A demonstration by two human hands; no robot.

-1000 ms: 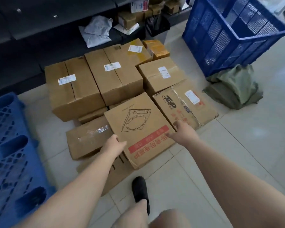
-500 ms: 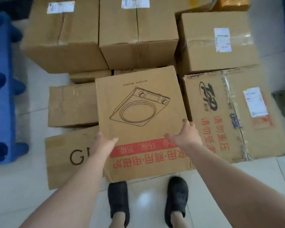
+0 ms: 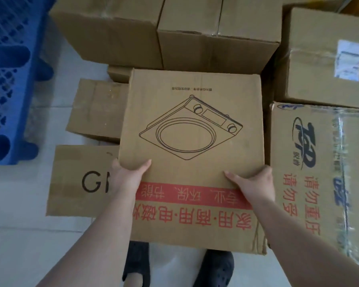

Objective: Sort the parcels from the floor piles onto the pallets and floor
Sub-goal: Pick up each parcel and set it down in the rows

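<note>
A flat cardboard box (image 3: pixel 195 112) printed with a cooker drawing and a red band of characters fills the centre of the head view. My left hand (image 3: pixel 129 177) grips its left edge, thumb on top and fingers hidden underneath. At the right edge my right hand (image 3: pixel 253 184) holds it the same way, thumb lying across the top face. The box sits over other parcels; whether it is off them I cannot tell.
A flattened carton marked "G" (image 3: pixel 79 181) lies left, a small box (image 3: pixel 95 108) behind it. Tall cartons (image 3: pixel 216 34) stand at the back, a labelled box (image 3: pixel 327 59) and a taped printed box (image 3: pixel 323 177) on the right. A blue pallet (image 3: pixel 6 79) is far left. My shoes (image 3: pixel 218 268) stand on the tiles.
I have leaned in over the pile, so the boxes look larger. Both hands slid from resting on the cooker box to gripping its left and right edges.
</note>
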